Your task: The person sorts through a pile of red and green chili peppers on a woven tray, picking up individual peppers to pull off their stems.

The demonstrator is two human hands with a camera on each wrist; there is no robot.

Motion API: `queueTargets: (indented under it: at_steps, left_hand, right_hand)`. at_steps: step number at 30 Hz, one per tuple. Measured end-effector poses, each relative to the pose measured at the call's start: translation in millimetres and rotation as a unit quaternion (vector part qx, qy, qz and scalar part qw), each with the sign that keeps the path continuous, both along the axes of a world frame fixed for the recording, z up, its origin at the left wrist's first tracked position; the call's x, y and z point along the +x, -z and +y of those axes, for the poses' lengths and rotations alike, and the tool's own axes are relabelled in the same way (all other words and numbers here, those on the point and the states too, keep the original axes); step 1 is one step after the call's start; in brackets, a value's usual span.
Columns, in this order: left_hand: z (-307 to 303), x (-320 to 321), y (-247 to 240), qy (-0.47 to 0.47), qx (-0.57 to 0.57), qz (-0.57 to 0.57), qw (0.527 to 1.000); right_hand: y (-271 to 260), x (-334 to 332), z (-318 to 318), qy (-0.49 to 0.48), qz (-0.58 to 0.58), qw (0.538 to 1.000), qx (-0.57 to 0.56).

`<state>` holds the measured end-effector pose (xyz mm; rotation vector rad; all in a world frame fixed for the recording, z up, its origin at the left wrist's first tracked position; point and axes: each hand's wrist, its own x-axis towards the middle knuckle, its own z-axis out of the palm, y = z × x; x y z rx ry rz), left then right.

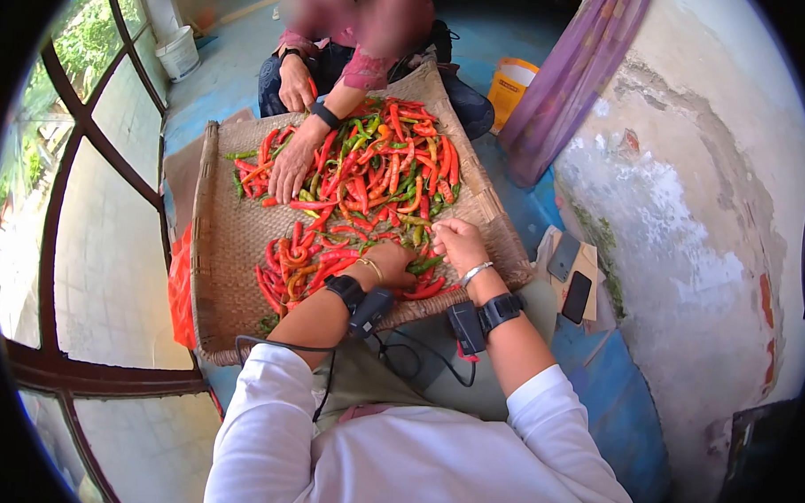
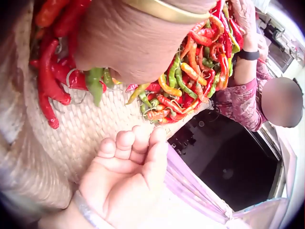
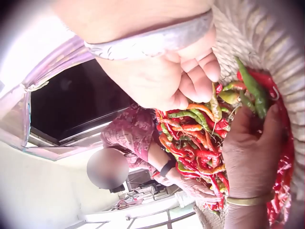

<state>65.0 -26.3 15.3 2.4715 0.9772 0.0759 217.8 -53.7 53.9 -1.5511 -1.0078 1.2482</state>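
My left hand (image 1: 389, 267) reaches into the near part of the chili peppers in a woven tray (image 1: 501, 228). A green chili pepper (image 3: 255, 90) sits between its thumb and finger in the right wrist view. Beside it, my right hand (image 1: 460, 246) is raised over the right side of the tray, palm turned inward. Its fingers (image 2: 125, 142) are loosely bent, and nothing shows in the palm in the left wrist view. Red chili peppers (image 1: 287, 270) lie left of my left hand. A larger mixed heap of red, orange and green chili peppers (image 1: 379, 171) covers the far part.
Across the tray sits another person, one hand (image 1: 292, 170) on the heap's left side. Two phones (image 1: 576, 297) lie on cardboard at the right, by the wall (image 1: 669, 225). A red bag (image 1: 181, 288) hangs at the tray's left edge. Cables (image 1: 417, 350) cross my lap.
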Motion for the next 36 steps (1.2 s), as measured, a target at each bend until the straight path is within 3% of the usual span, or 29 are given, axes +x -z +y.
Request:
queueTargets:
  at_steps: [4, 5, 7, 8, 10, 11, 12, 14, 15, 20, 22, 27, 29, 30, 32, 34, 35, 36]
  left_hand:
    - [9.1, -7.1, 1.9, -0.081, -0.003, -0.086, 0.993]
    - [12.0, -10.2, -1.8, -0.135, -0.098, -0.164, 0.972]
    - [15.8, -11.9, -13.6, -0.202, -0.305, -0.313, 0.877]
    - [13.9, -12.3, -20.3, -0.2, -0.3, -0.313, 0.879]
    - [6.4, -14.2, -38.0, -0.202, -0.478, -0.481, 0.707]
    - [5.2, -14.7, -35.9, -0.185, -0.506, -0.495, 0.682]
    - [1.1, -15.9, -39.6, -0.18, -0.501, -0.496, 0.687]
    - [-9.0, -16.5, -45.4, -0.181, -0.554, -0.5, 0.641]
    - [-12.0, -16.6, -47.5, -0.188, -0.571, -0.503, 0.621]
    - [-21.2, -17.6, -32.1, -0.222, -0.537, -0.509, 0.635]
    - [-25.3, -16.2, -37.3, -0.229, -0.555, -0.526, 0.603]
    - [-7.4, -31.3, -49.8, -0.301, -0.486, -0.572, 0.588]
    - [8.9, -49.5, -57.8, -0.31, -0.466, -0.639, 0.528]
    - [19.6, -58.2, -56.5, -0.3, -0.441, -0.7, 0.474]
    - [43.5, -74.9, -43.9, -0.307, -0.382, -0.814, 0.311]
    - [55.1, -76.7, -34.4, -0.429, -0.346, -0.794, 0.257]
    - [56.5, -73.5, -27.3, -0.43, -0.346, -0.793, 0.258]
    - [53.8, -66.8, -20.7, -0.415, -0.382, -0.752, 0.34]
  right_hand:
    - [11.9, 3.7, -1.7, -0.009, -0.053, 0.996, 0.067]
    - [16.7, 5.0, -1.6, -0.009, -0.053, 0.996, 0.067]
    - [21.2, 6.3, 0.2, -0.035, -0.203, 0.968, 0.141]
    - [22.2, 5.7, 1.0, -0.033, -0.203, 0.968, 0.146]
    - [20.5, 0.5, 0.0, -0.131, -0.162, 0.954, 0.215]
    - [19.0, -2.6, -1.1, -0.16, -0.09, 0.963, 0.196]
    - [14.4, -4.4, -4.1, -0.158, -0.092, 0.962, 0.205]
    - [7.1, -7.8, -12.8, -0.209, 0.101, 0.965, 0.12]
    - [0.0, -10.5, -19.4, -0.19, 0.125, 0.97, 0.084]
    - [-4.0, -15.4, -24.4, -0.106, 0.122, 0.985, 0.064]
    - [-12.0, -15.1, -25.7, -0.047, 0.164, 0.985, 0.016]
    - [2.8, -8.9, -16.9, 0.004, 0.149, 0.989, 0.003]
    - [1.3, -9.8, -17.5, -0.007, 0.141, 0.99, -0.005]
    - [0.0, -10.5, -16.8, -0.02, 0.128, 0.991, -0.009]
    - [-1.6, -12.8, -15.9, -0.038, 0.12, 0.992, -0.008]
    - [-0.3, -13.5, -17.3, -0.056, 0.109, 0.992, -0.007]
    - [-0.6, -13.6, -16.1, -0.06, 0.097, 0.993, -0.015]
    - [-0.9, -13.8, -14.7, -0.063, 0.084, 0.994, -0.024]
